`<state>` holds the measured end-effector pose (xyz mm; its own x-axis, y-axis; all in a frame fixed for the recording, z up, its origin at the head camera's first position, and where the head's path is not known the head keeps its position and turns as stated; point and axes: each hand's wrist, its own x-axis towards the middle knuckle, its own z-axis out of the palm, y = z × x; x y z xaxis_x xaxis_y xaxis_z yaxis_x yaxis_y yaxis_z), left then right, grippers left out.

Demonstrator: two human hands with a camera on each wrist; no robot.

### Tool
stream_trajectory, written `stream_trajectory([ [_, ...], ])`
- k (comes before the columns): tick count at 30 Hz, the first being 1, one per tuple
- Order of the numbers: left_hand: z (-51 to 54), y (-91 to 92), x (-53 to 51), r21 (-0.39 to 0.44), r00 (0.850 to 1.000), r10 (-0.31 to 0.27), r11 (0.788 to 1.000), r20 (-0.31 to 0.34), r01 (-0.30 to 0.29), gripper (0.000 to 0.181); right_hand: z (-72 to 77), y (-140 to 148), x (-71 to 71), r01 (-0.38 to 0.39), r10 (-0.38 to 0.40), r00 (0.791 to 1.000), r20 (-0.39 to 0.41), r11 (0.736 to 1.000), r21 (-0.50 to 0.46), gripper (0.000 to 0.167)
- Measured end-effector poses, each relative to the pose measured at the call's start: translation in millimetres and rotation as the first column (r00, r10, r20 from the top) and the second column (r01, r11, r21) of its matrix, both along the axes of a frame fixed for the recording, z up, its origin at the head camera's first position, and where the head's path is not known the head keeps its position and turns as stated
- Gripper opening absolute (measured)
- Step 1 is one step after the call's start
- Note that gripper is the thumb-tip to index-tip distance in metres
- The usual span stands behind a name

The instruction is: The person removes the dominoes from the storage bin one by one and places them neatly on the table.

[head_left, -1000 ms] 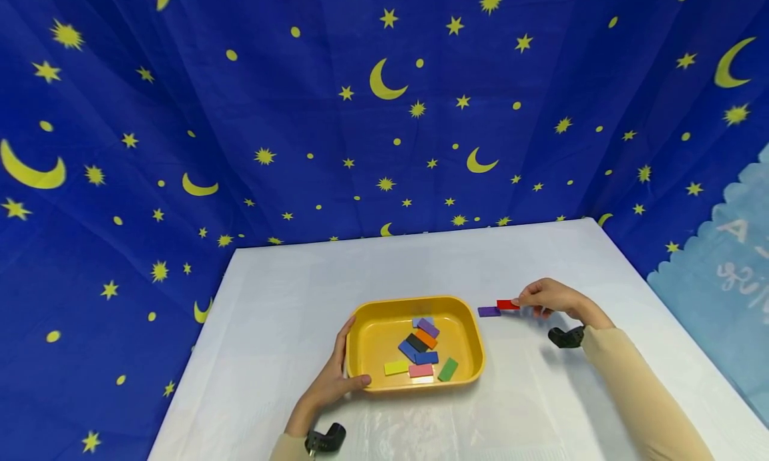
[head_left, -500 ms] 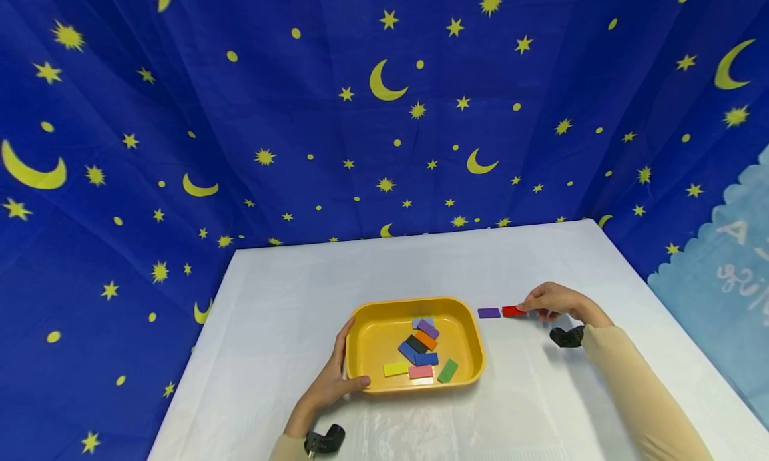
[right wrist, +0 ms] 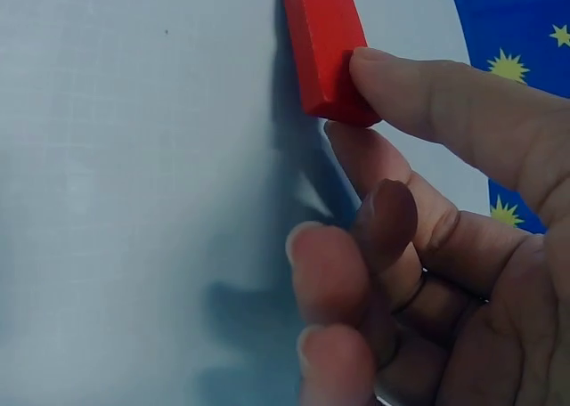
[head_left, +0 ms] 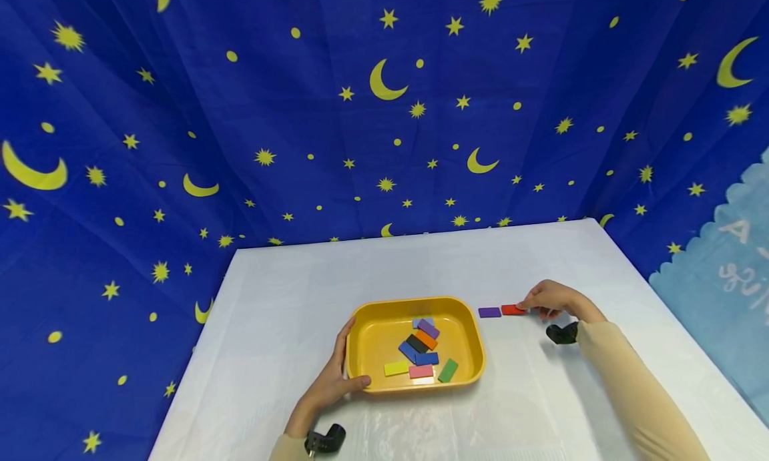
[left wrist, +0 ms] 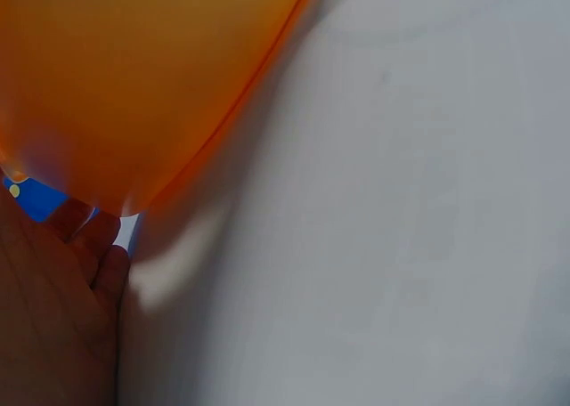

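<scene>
A red block (head_left: 513, 309) lies flat-side up at the right of a purple block (head_left: 489, 312), nearly end to end with it. My right hand (head_left: 555, 299) pinches the red block's right end; in the right wrist view thumb and a finger hold the red block (right wrist: 328, 50), the other fingers curled below. At the left end of the yellow tray (head_left: 372, 387), my left hand (head_left: 329, 381) grips the wall, thumb over the near corner. Inside lie several blocks, among them a yellow block (head_left: 396, 368), a pink block (head_left: 421, 371) and a green block (head_left: 448, 370).
The white table (head_left: 300, 281) extends around the tray. Behind it hangs a blue curtain (head_left: 336, 127) with yellow moons and stars. A light blue panel (head_left: 721, 267) with white lettering is at the right.
The red block has moved slightly right and toward me from behind the purple block's right end, and now lies roughly in line with it. The left hand and tray stay where they were.
</scene>
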<state>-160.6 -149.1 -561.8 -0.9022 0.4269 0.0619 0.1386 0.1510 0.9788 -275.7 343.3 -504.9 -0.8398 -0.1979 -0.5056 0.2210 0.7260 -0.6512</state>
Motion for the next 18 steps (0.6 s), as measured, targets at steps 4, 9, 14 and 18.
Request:
stream_trajectory([
  [4, 0.3, 0.5, -0.3, -0.006, 1.0, 0.006, 1.0, 0.009, -0.006, 0.108, 1.5, 1, -1.6, 0.004, -0.004, 0.999, 0.035, 1.0, -0.002, 0.022],
  [9, 0.3, -0.1, -0.7, -0.023, 1.0, 0.021, 1.0, 0.01, -0.021, 0.107, 3.0, -1, -7.0, -0.001, 0.0, 0.997, 0.082, 1.0, 0.003, 0.022],
  [14, 0.1, -0.6, -1.0, -0.011, 1.0, 0.003, 1.0, 0.001, -0.003, 0.108, 3.3, -1, -10.5, -0.007, 0.005, 0.993, 0.118, 1.0, 0.02, 0.023],
  [18, 0.1, 0.2, -0.7, 0.001, 1.0, -0.005, 1.0, 0.009, 0.005, 0.108, 2.8, 0, -9.9, 0.012, -0.017, 0.991, 0.132, 0.999, 0.034, 0.022],
])
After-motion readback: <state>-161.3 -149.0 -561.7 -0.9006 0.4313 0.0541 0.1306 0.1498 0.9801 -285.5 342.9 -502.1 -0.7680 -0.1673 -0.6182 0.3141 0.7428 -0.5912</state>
